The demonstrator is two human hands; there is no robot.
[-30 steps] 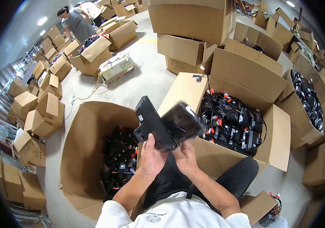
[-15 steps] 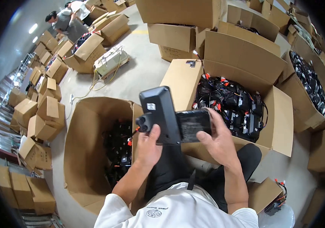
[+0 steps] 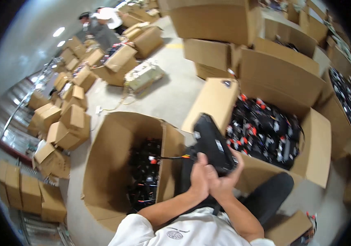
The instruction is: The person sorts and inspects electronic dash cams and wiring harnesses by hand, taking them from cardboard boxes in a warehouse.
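Note:
A black plastic case [image 3: 213, 143] is gripped between both hands in front of my body, standing tilted. My left hand [image 3: 199, 179] closes on its lower left side. Around the lower right end wraps my right hand [image 3: 226, 180], its fingers partly behind the case. A thin dark cable with an orange-red tip [image 3: 173, 157] sticks out to the left of the case. The dark block seen earlier cannot be made out separately now. Blur softens the finer details.
At my left stands a tall open carton [image 3: 109, 164] with black wired parts at its bottom. Another open carton [image 3: 317, 147], ahead to the right, holds many black cases with red connectors. More cartons surround the floor; two people [image 3: 99, 30] stand far left. A pale machine [image 3: 144, 76] sits on the floor.
The black case has turned and moved right and down. My hands have come together on it; the dark block in my right hand is no longer visible. The whole view has shifted.

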